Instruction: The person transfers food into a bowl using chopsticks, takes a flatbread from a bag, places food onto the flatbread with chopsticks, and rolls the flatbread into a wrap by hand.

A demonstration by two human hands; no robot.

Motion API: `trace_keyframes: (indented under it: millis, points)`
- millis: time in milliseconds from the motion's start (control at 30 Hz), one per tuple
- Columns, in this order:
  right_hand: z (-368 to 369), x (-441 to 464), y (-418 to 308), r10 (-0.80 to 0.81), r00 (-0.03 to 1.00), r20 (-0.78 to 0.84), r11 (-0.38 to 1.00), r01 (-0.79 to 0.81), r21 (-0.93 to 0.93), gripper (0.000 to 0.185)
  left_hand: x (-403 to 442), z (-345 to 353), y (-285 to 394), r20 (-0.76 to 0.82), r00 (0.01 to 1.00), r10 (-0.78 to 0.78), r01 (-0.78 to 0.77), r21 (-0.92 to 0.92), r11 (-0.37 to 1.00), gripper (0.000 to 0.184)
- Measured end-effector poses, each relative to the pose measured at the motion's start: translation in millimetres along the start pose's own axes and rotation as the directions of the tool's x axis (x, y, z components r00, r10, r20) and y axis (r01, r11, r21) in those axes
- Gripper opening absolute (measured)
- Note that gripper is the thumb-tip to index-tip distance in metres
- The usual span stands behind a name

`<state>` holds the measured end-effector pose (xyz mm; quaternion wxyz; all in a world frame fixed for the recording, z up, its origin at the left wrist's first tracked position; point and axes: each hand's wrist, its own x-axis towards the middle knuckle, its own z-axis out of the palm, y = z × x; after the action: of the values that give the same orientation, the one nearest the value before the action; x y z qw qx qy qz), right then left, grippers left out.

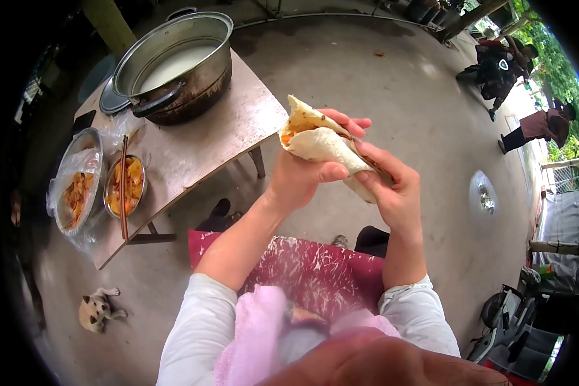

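Note:
A rolled flatbread wrap (321, 145) with orange-brown filling showing at its upper left end is held up before my chest. My left hand (299, 174) supports it from below, the thumb across its front and the fingers behind it. Around the lower right end, my right hand (392, 183) is closed, pinching the bread between thumb and fingers. To the left stands a table (254, 116) bearing a bowl of orange-yellow food (134, 186) with brown chopsticks (123, 193) laid across it. Beside that is a plastic-lined dish (77, 199) of reddish food.
A large metal pot (193, 83) with whitish contents stands on the table near a lid (112, 100) and a dark phone-like object (84, 121). A puppy (96, 310) lies on the floor at lower left. Several people (502, 67) are at upper right; a motorbike-like vehicle (514, 321) stands lower right.

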<state>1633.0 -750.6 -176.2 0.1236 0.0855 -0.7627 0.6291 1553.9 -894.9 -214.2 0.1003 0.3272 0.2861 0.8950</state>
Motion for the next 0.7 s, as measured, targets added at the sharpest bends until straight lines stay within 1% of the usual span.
trace_keyframes:
  millis: [33,133,233,333,367,433,467,567,700]
  points:
    - [-0.3,-0.3,-0.9,-0.010,1.000,0.008,1.000,0.010,0.004,0.037,-0.7,2.8,-0.8,-0.012,0.999,0.035,-0.035,0.048,0.998,0.074]
    - [3.3,-0.9,-3.3,-0.057,0.998,0.013,0.998,0.057,0.020,0.037,-4.3,15.4,-0.2,-0.062,0.994,0.089,-0.090,-0.015,0.996,0.065]
    - [9.2,0.3,-2.5,-0.105,0.994,-0.017,0.994,0.105,0.004,0.037,-5.8,23.8,4.3,-0.197,0.977,0.083,-0.108,-0.123,0.986,0.055]
    - [11.7,0.8,0.4,-0.099,0.993,-0.062,0.994,0.096,-0.049,0.036,-6.2,25.2,3.3,-0.282,0.956,0.085,-0.115,-0.092,0.989,0.046]
    - [12.1,-0.2,1.6,-0.088,0.993,-0.077,0.994,0.083,-0.069,0.036,-6.8,25.4,3.4,-0.280,0.957,0.080,-0.106,-0.080,0.991,0.047]
    - [13.0,-0.1,3.3,-0.078,0.992,-0.100,0.997,0.076,-0.033,0.035,-5.6,25.4,3.2,-0.274,0.959,0.068,-0.087,-0.057,0.995,0.049]
    - [13.7,0.8,3.7,-0.076,0.991,-0.111,0.997,0.075,-0.014,0.035,-5.3,25.9,1.9,-0.287,0.956,0.068,-0.086,-0.049,0.995,0.047]
    - [14.3,0.1,5.2,-0.086,0.991,-0.106,0.996,0.083,-0.034,0.035,-4.9,25.5,3.4,-0.303,0.951,0.060,-0.068,-0.016,0.998,0.043]
    - [19.3,-1.4,4.3,-0.088,0.990,-0.109,0.994,0.081,-0.073,0.035,-6.0,26.9,3.1,-0.372,0.926,0.069,-0.068,0.016,0.998,0.036]
